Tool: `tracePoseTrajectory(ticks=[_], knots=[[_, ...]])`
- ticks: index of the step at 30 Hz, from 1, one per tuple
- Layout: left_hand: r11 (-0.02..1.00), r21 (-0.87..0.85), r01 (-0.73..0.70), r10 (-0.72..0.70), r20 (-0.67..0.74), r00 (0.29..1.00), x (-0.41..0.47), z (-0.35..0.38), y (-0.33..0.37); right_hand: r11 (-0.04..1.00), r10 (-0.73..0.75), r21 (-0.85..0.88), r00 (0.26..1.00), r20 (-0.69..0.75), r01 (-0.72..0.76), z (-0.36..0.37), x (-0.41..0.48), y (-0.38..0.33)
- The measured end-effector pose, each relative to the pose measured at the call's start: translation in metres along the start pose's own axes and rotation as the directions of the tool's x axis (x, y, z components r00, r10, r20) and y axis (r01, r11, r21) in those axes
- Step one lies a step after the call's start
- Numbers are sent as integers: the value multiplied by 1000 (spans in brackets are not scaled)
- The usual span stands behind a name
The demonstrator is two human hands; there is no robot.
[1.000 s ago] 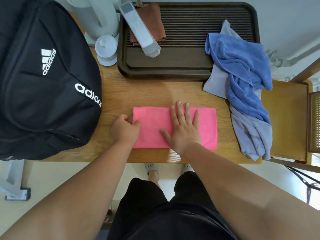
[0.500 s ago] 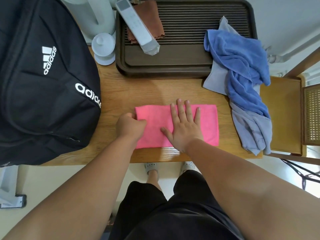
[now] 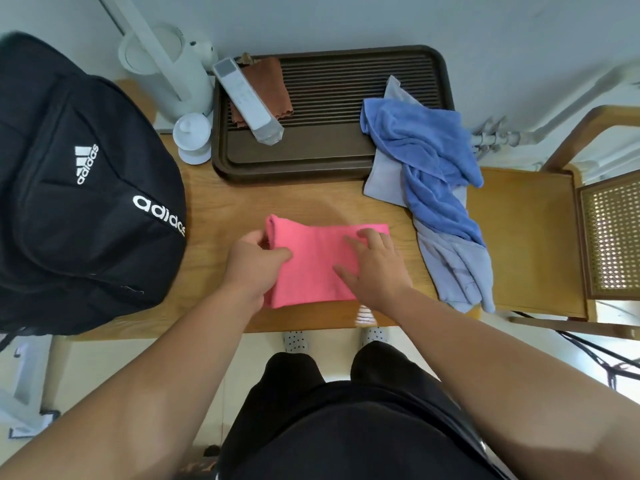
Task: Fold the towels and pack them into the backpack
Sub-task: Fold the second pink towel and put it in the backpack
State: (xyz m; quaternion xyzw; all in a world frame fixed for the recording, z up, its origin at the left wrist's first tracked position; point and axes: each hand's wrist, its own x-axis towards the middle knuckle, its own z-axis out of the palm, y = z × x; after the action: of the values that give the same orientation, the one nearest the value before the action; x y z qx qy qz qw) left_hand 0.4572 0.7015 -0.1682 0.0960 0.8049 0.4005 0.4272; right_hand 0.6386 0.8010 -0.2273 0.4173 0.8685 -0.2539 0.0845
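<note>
Head view, low centre of the frame: pink towel [image 3: 318, 261] on the wooden bench [image 3: 225, 206], folded into a strip, its left end lifted and rolled over.

Could lose the fold from here. By raising that left end while pinning only the right part, could drag the layers askew and end with a lopsided packet in need of squaring again. Could also slide the whole strip toward the near edge of the bench, just below the wrists, and tip it to the floor.

Later, in reaching for the heap at right of the frame, could pull it down: blue towel [image 3: 433, 157] over grey towel [image 3: 457, 268], draped partly across the brown slatted tray [image 3: 329, 168] and hanging past the bench edge beside the wooden chair [image 3: 526, 237].

No open mouth to be seen on the black Adidas backpack [image 3: 86, 188], at left of the frame. Would need unzipping first, with one hand off the towel, and so might let the folded packet spring loose.

With the left hand [image 3: 254, 268]: grip closed on the raised left end, thumb on top, fingers curled beneath, cloth pinched between.

With the right hand [image 3: 375, 268]: grip slack and wide, fingers spread, palm down on the right part of the towel, nothing enclosed. Fingertips blurred near the towel's upper right corner, so probably pressing flat rather than hooking the edge, though hard to say for sure.
</note>
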Motion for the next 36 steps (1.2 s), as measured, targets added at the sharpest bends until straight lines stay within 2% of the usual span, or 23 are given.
tracePoseTrajectory(ticks=[5,7,10,12,15,21,26,29,31,33,36], knots=[[993,62,-105,104,22,994,-18,57,14,945,64,311,990,124,-100,-20,-11,44],[989,95,-116,113,32,993,-16,86,15,863,57,482,976,209,-154,-26,-16,57],[961,213,-174,176,12,984,-8,126,12,682,39,683,946,322,-261,-29,-20,75],[933,309,-185,191,9,982,-4,150,10,622,21,725,931,364,-297,-32,-20,85],[899,404,-170,165,47,985,1,173,2,592,6,750,932,361,-295,-36,-18,94],[804,567,-181,147,106,983,2,180,-1,608,-59,739,912,407,-290,-36,-11,100],[809,566,-158,98,135,986,-3,175,-8,632,-83,728,911,405,-266,-44,-8,99],[705,673,-223,263,44,964,-12,168,-17,722,-137,659,891,432,-209,-50,-7,93],[579,765,-283,423,15,906,-18,160,-22,731,-117,645,891,439,-222,-51,-6,92],[466,837,-286,439,62,896,-23,152,-22,667,-88,696,899,428,-266,-51,-6,88],[350,894,-281,326,164,931,-20,144,-28,498,-82,784,879,469,-371,-44,-4,83]])
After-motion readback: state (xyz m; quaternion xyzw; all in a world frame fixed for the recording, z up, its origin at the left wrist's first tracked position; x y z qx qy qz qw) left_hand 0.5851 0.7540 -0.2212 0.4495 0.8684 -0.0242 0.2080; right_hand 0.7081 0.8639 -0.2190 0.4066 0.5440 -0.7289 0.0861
